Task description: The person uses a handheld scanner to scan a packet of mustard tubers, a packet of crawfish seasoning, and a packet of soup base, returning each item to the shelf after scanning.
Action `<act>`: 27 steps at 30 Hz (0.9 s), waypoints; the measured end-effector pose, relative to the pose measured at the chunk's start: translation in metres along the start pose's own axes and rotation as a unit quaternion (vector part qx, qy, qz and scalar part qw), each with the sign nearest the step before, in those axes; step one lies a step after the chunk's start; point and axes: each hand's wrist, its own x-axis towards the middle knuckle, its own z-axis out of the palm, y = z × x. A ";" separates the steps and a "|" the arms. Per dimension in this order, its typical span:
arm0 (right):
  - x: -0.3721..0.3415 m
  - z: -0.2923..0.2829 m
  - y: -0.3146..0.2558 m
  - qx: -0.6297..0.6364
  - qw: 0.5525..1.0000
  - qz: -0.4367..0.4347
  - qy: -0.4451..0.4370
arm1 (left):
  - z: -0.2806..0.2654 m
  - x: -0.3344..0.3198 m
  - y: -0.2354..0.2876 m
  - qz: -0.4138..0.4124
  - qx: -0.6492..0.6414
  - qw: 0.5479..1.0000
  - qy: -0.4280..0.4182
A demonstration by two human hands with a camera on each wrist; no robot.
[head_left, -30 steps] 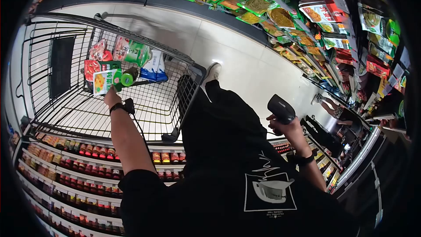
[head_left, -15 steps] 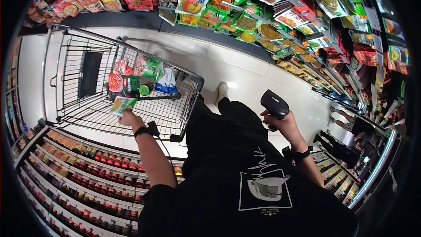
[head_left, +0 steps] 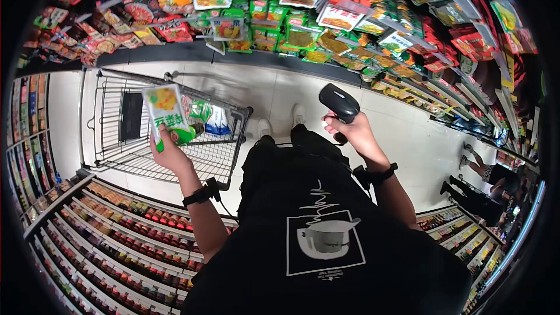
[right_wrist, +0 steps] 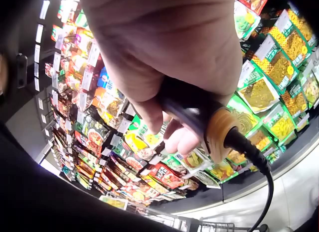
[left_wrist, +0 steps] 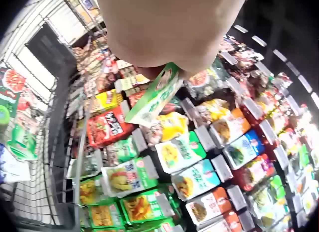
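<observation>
The left hand (head_left: pixel 171 153) pinches a white and green food packet (head_left: pixel 165 109) by its lower end, raised above the shopping cart (head_left: pixel 210 160) in the head view. From the left wrist view the same packet (left_wrist: pixel 155 96) appears nearly edge-on under the hand (left_wrist: pixel 164 32). A black handheld scanner (head_left: pixel 340 104) is gripped by the right hand (head_left: pixel 360 135), its head pointing up and left. In the right wrist view the fingers curl round the scanner's handle (right_wrist: pixel 187 105), with a cable at its end. Inside the cart lie a blue and white bag (head_left: pixel 217 121) and a green packet (head_left: pixel 200 109).
Hanging packets fill the rack (head_left: pixel 303 36) along the far side. Shelves of jars (head_left: pixel 134 227) stand at the lower left, with more shelves (head_left: pixel 461 230) at the lower right. Other people (head_left: pixel 487 189) are at the right. The pale floor (head_left: pixel 396 146) shows between rack and person.
The left hand has lifted the packet up from the cart's contents. The right hand with the scanner has moved left and up in the head view. The view has swung round, showing more rack.
</observation>
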 end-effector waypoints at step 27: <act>0.046 -0.116 -0.034 0.027 0.993 -0.111 -0.023 | 0.204 -0.220 0.110 -0.021 0.096 0.871 -0.480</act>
